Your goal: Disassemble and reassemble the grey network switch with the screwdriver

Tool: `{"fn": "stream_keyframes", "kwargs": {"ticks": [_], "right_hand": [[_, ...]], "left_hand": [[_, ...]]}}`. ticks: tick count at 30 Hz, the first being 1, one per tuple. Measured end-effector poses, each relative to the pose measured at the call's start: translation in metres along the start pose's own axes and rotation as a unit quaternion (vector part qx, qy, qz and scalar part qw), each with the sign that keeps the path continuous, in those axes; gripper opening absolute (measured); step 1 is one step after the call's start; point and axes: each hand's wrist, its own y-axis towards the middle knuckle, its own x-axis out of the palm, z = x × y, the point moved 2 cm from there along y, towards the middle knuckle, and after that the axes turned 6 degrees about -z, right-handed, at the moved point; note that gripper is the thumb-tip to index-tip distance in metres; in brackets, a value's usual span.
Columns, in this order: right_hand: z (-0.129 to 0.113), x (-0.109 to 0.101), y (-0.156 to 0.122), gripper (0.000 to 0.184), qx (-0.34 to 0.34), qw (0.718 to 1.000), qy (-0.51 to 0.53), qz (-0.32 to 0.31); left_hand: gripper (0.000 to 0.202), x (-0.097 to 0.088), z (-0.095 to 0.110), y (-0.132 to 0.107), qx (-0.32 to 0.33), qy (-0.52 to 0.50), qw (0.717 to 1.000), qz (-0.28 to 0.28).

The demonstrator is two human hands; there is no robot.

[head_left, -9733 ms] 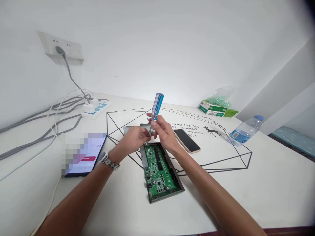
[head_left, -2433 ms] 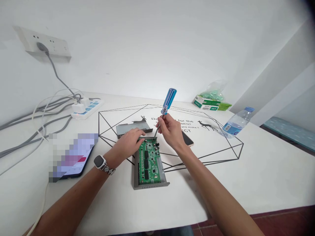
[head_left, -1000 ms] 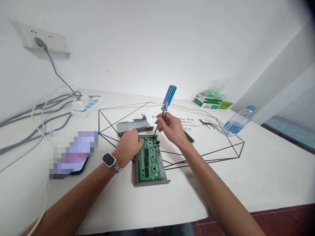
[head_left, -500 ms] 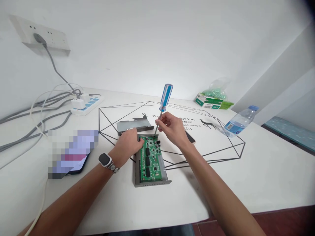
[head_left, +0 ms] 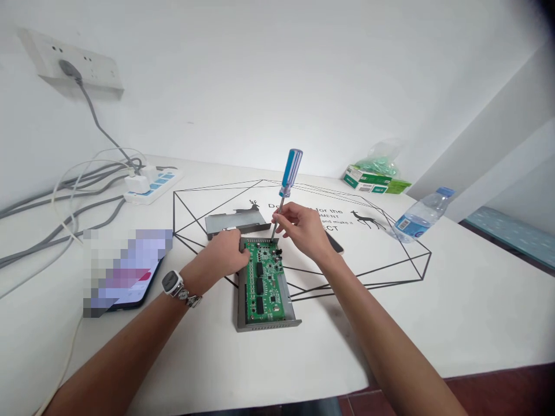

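Note:
My right hand (head_left: pixel 304 230) pinches the shaft of a blue-and-clear-handled screwdriver (head_left: pixel 290 169), with its tip down on the far edge of a green circuit board (head_left: pixel 263 283). The board lies in an open grey metal chassis (head_left: pixel 269 325). My left hand (head_left: pixel 222 255) grips the chassis's near-left side wall at the board's far-left corner, and its fingers hide part of that wall. A grey metal cover plate (head_left: pixel 236 221) lies flat just behind the board, partly behind my left hand.
A smartphone (head_left: pixel 333 245) lies mostly hidden beyond my right hand. A blurred phone (head_left: pixel 124 271) lies left of the chassis, near grey cables and a power strip (head_left: pixel 151 187). A water bottle (head_left: pixel 418 223) and a green box (head_left: pixel 368 180) stand towards the back right.
My left hand has shifted slightly towards the chassis's left wall. The screwdriver's handle has tilted a little, while its tip stays at the board's far edge.

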Motion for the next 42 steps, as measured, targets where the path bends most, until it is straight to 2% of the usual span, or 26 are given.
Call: {"fn": "stream_keyframes", "kwargs": {"ticks": [7, 14, 24, 27, 30, 32, 38, 42], "right_hand": [[0.0064, 0.0037, 0.0011, 0.026, 0.008, 0.999, -0.002, 0.032], [-0.0018, 0.0006, -0.0002, 0.023, 0.006, 0.998, -0.001, -0.057], [0.0073, 0.0048, 0.0026, 0.035, 0.027, 0.998, -0.014, 0.047], [0.0036, 0.0044, 0.0019, 0.028, 0.023, 0.999, -0.044, 0.02], [-0.0014, 0.0032, 0.0008, 0.024, 0.012, 0.999, -0.027, -0.038], [-0.0024, 0.0023, 0.0006, 0.021, 0.012, 0.999, -0.014, -0.05], [0.0046, 0.0035, 0.0017, 0.033, 0.021, 0.999, -0.017, 0.021], [0.0058, 0.0019, 0.0012, 0.028, 0.034, 0.999, -0.015, 0.018]], "left_hand": [[0.015, 0.0016, 0.0007, -0.0005, 0.012, 0.02, 1.0, 0.019], [0.015, 0.002, 0.0012, -0.0014, 0.012, 0.006, 1.0, 0.018], [0.024, 0.0032, -0.0003, 0.0005, 0.017, 0.004, 1.0, 0.019], [0.026, 0.0018, 0.0006, -0.0012, 0.022, 0.007, 0.999, 0.025], [0.027, -0.0003, 0.0025, -0.0039, 0.024, 0.006, 0.999, 0.023], [0.027, -0.0011, 0.0043, -0.0049, 0.029, 0.005, 0.999, 0.02], [0.026, 0.001, 0.009, -0.0038, 0.05, 0.005, 0.998, 0.027], [0.025, 0.002, 0.0079, -0.0043, 0.049, -0.007, 0.998, 0.034]]}}
